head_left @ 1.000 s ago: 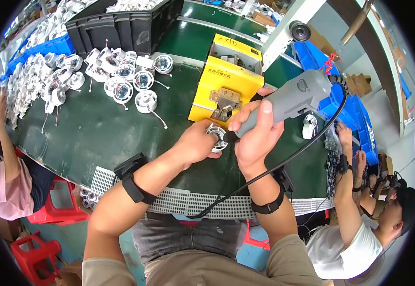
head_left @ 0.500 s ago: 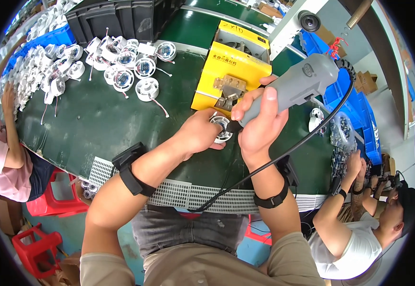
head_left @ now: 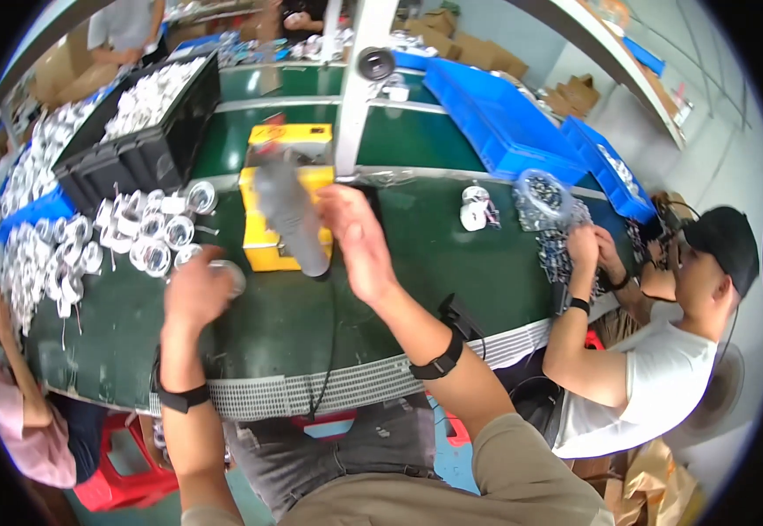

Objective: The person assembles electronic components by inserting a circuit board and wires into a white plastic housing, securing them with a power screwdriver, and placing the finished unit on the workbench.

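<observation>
My left hand (head_left: pixel 195 294), smeared by motion, is closed on a round white housing (head_left: pixel 233 279); the housing's rim shows beside the fingers. It is over the green bench, just in front of a cluster of similar white housings (head_left: pixel 152 230) with thin wires. My right hand (head_left: pixel 359 245) is open, fingers stretched out, with its fingertips beside the grey electric screwdriver (head_left: pixel 289 210). The screwdriver, blurred, stands tip down in front of the yellow machine (head_left: pixel 263 250) and hides part of it. Whether my right fingertips still touch it is hard to tell.
A black crate (head_left: pixel 118 162) of white parts stands at the far left, beside a large heap of white parts (head_left: pixel 35 263). Blue trays (head_left: pixel 508 131) stand at the far right. A person in white (head_left: pixel 635 377) works at right; a pink-sleeved person (head_left: pixel 22 421) sits at left.
My left hand has carried the white housing left, away from the screwdriver's tip. My right hand has let go of the screwdriver and opened. The view has turned to the right.
</observation>
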### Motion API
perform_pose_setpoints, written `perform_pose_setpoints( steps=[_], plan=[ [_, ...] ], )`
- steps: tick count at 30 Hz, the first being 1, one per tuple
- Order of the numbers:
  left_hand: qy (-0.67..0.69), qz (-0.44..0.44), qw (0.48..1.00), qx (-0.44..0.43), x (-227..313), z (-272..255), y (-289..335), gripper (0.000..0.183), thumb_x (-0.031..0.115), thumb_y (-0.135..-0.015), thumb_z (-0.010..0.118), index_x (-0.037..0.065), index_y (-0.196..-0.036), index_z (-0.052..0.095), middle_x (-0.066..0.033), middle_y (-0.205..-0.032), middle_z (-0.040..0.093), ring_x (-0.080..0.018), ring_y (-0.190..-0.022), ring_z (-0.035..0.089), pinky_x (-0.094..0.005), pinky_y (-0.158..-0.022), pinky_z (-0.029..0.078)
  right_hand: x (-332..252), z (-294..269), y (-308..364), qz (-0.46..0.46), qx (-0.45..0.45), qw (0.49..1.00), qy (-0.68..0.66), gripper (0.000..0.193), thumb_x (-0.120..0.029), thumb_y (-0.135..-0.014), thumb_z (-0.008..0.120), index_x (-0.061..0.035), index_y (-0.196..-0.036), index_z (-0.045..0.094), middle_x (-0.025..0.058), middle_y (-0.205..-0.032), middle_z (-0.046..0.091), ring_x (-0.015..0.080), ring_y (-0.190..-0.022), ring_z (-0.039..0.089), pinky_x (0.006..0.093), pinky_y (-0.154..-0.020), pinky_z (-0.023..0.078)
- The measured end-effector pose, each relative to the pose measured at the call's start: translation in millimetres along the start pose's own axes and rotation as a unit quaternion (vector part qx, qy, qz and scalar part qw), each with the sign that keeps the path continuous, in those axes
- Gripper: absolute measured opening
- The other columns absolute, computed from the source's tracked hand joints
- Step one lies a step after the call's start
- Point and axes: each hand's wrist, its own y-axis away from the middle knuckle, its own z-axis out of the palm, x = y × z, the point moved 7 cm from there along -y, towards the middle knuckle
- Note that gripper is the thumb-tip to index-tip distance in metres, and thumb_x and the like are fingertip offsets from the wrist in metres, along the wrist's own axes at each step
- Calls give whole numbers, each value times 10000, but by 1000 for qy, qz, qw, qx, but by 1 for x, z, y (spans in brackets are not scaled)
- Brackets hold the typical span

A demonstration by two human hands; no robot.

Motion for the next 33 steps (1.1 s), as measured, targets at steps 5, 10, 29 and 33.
perform_pose_setpoints(
  steps=[5,10,29,33],
  plan=[
    [-47,-32,937,344,-12,-72,19,705,237,-770,686,186,-1399,372,-195,-1285,515,-380,-1134,545,-451,-882,474,-17,-165,17,56,300,805,509,489,-344,-726,787,-12,-1035,606,158,-1073,601,311,-1038,572,406,-908,450],
    [-64,9,928,368,-4,-69,17,723,248,-781,694,164,-1406,340,-183,-1260,518,-372,-1025,587,-453,-832,483,-12,-238,53,163,264,577,755,390,-283,-673,788,-72,-960,629,124,-982,594,310,-998,519,413,-880,402],
    [563,122,745,-337,87,76,47,401,232,-968,552,14,-1293,466,-22,-1097,565,-87,-1013,523,-239,-860,441,-32,16,40,-100,-119,934,320,362,-120,-654,841,-70,-909,589,164,-1160,506,299,-1006,598,358,-847,494],
    [573,89,732,-358,87,73,51,441,201,-923,614,29,-1289,437,-42,-1139,551,-118,-1073,509,-278,-905,425,-17,-4,46,21,-125,985,117,581,-84,-684,808,-65,-1166,483,152,-1154,515,270,-1123,546,404,-864,489]
  ],
)
